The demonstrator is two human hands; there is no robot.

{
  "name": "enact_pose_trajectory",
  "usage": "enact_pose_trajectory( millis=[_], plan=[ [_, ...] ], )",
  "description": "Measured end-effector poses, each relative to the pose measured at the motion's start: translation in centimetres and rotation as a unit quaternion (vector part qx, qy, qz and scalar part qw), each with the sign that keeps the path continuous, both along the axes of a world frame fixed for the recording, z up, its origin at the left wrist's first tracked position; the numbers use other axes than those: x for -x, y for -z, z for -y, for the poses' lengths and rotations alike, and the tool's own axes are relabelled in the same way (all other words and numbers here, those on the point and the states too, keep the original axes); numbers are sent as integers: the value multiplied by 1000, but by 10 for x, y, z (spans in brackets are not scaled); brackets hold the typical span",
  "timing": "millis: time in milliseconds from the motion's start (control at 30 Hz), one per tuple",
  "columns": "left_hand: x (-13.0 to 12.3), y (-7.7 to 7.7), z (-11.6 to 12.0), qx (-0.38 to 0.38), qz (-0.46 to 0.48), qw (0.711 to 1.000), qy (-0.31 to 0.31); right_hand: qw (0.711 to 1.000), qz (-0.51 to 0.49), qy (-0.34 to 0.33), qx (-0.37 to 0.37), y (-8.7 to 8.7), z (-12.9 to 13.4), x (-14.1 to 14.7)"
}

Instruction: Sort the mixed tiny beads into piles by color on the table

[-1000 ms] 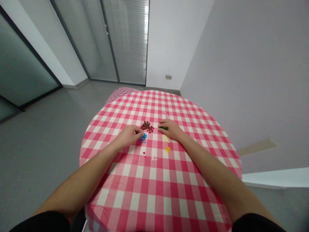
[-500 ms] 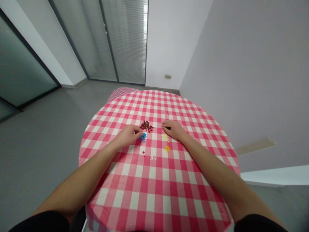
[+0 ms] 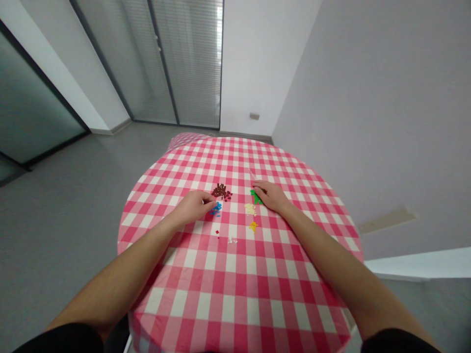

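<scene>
My left hand [image 3: 198,204] rests on the left, its thumb and fingers pinched together at the edge of a small pile of blue pieces [image 3: 216,209]. Whatever lies between those fingertips is too small to make out. Just beyond is a heap of dark brown pieces [image 3: 220,190], with a few dark red ones at its right side. On the right, my right hand [image 3: 271,195] hovers over or touches a pile of green pieces [image 3: 256,197], partly covering it; its fingers reach out loosely to the left. Pale yellow pieces [image 3: 250,210] lie close below that hand.
Nearer to me are yellow pieces [image 3: 253,226], white pieces [image 3: 232,240] and a couple of red pieces [image 3: 217,232]. Everything lies on a round table with a red-and-white checked cloth [image 3: 228,279]. A wall stands to the right, glass partitions [image 3: 184,63] behind.
My right hand has shifted slightly to the right and away from me, uncovering the green pieces. The left hand stays at the blue pile. The view has shifted a little.
</scene>
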State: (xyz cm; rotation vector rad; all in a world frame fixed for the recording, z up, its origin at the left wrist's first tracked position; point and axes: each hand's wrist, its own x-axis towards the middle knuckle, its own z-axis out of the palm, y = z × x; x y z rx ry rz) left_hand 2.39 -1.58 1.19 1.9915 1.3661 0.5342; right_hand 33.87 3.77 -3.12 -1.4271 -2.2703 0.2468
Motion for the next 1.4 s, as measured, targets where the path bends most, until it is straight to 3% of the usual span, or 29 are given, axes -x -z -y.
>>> enact_pose_trajectory(
  millis=[133, 300, 1000, 1400],
  plan=[
    [0, 0, 0, -2, 4, 1000, 0, 997, 43, -62, 5, 1, 6, 5],
    [-1, 1, 0, -4, 5, 1000, -2, 994, 66, -82, -31, 4, 11, 11],
    [-1, 2, 0, 0, 4, 1000, 3, 995, 60, -41, -70, 11, 21, 1],
    [0, 1, 0, 6, 1, 1000, 8, 998, 51, 21, -43, 7, 32, -38]
  ],
)
